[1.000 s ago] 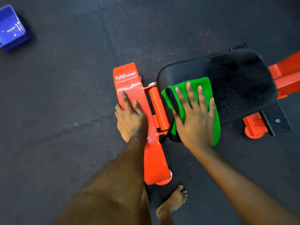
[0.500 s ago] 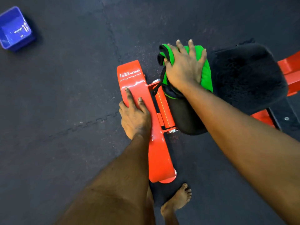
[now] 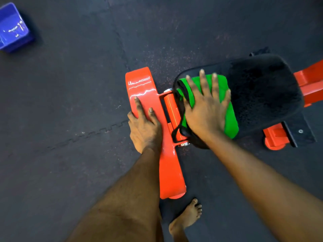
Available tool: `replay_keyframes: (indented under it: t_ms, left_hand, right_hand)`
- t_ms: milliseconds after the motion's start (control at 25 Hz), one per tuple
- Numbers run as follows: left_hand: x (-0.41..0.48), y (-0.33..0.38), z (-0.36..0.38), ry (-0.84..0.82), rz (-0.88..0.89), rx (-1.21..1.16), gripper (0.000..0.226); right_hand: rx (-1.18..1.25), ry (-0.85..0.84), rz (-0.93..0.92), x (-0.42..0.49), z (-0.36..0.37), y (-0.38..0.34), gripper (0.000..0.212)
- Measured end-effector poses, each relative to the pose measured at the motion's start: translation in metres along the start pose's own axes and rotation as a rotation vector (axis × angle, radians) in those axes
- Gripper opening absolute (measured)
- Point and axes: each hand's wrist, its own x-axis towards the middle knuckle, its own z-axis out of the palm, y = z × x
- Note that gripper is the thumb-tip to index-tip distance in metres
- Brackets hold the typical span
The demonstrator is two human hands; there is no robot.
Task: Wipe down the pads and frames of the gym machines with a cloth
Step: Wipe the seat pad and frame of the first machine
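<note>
Right hand (image 3: 207,109) lying flat, fingers spread, pressing green cloth (image 3: 230,117) onto black pad (image 3: 265,91), left hand (image 3: 144,126) resting open on red frame (image 3: 170,172), holding nothing

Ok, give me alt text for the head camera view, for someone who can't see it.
A person's right hand presses a green cloth flat on a black pad, while the left hand rests on the machine's orange frame.

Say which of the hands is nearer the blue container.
Left. The left hand rests on the red frame, toward the blue container; the right hand presses the green cloth, farther off.
</note>
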Motion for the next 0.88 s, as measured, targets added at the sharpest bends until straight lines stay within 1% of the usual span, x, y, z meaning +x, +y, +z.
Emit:
replay_keyframes:
  t_ms: [120, 240, 400, 560, 640, 760, 840, 880]
  left_hand:
    - [-0.002, 0.001, 0.000, -0.002, 0.007, 0.009, 0.060]
    - [0.001, -0.001, 0.002, 0.007, 0.005, 0.022, 0.061]
    - [0.002, -0.004, 0.007, 0.052, 0.048, 0.066, 0.061]
    - [0.001, -0.006, 0.006, 0.063, 0.091, 0.162, 0.059]
    - [-0.001, -0.007, 0.005, 0.076, 0.171, 0.182, 0.055]
    - [-0.009, -0.014, 0.003, 0.100, 0.376, 0.082, 0.044]
    - [-0.007, -0.011, -0.006, 0.138, 0.425, -0.066, 0.039]
    - [0.001, -0.002, -0.010, 0.159, 0.459, -0.133, 0.038]
  right_hand:
    - [0.094, -0.036, 0.042, 0.074, -0.005, -0.013, 0.060]
    - [0.125, -0.036, 0.080, 0.091, -0.001, -0.018, 0.057]
    - [0.107, 0.089, 0.056, 0.035, 0.000, -0.009, 0.065]
    - [0.117, 0.044, 0.089, -0.028, -0.004, 0.002, 0.077]
    - [0.109, 0.037, 0.145, -0.060, -0.003, 0.011, 0.081]
    - [0.144, 0.063, 0.261, -0.112, 0.006, 0.022, 0.088]
    - [0.219, 0.076, 0.301, -0.133, 0.014, 0.024, 0.088]
    - [0.272, 0.091, 0.317, -0.137, 0.019, 0.023, 0.084]
